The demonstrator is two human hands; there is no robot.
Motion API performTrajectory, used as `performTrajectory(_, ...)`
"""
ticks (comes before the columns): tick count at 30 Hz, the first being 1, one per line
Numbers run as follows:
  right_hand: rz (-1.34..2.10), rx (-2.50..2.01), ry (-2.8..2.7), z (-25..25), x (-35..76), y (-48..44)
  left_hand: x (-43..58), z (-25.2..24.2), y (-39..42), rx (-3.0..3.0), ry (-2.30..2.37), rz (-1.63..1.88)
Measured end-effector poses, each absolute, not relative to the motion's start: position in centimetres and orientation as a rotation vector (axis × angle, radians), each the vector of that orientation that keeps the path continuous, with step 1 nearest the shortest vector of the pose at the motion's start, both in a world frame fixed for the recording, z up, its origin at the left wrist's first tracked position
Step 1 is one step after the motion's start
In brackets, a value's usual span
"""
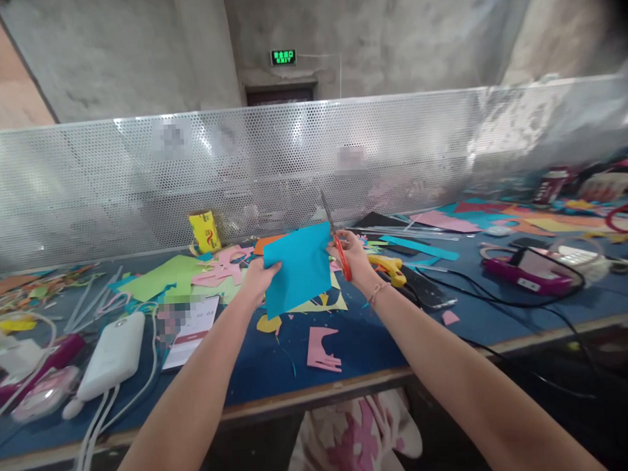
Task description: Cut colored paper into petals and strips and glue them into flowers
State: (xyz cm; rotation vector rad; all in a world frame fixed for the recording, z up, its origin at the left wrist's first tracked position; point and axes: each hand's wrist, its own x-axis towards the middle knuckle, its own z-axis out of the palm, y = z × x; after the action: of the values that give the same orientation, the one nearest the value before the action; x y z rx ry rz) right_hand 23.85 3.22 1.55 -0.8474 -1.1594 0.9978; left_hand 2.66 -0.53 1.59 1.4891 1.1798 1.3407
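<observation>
A sheet of blue paper [299,272] is held up above the table, its left edge pinched by my left hand [257,281]. My right hand [357,261] grips a pair of scissors [342,255] with orange-red handles. Their blades point up and away, close to the sheet's upper right corner; I cannot tell whether they touch the paper. Below the sheet lie a pink paper offcut [319,350] and a small yellow piece [268,324]. A yellow tool [391,268], its kind unclear, rests just right of my right hand.
A perforated metal screen [290,160] stands along the table's far side. On the left are a phone [192,332], a white power bank [112,355] with cables and green paper [160,278]. To the right lie a black phone [425,289], dark cables and a purple device [529,275].
</observation>
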Motion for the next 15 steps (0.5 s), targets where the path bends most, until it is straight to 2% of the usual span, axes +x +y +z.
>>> performTrajectory(12, 0.980, -0.888, -1.308, 1.7, 24.1, 3.0, 1.6, 1.9, 0.6, 1.694, 1.801, 1.403)
performTrajectory(15, 0.898, -0.957, -1.395, 1.6, 24.3, 3.3, 1.1, 2.2, 0.7, 1.794, 1.770, 1.362)
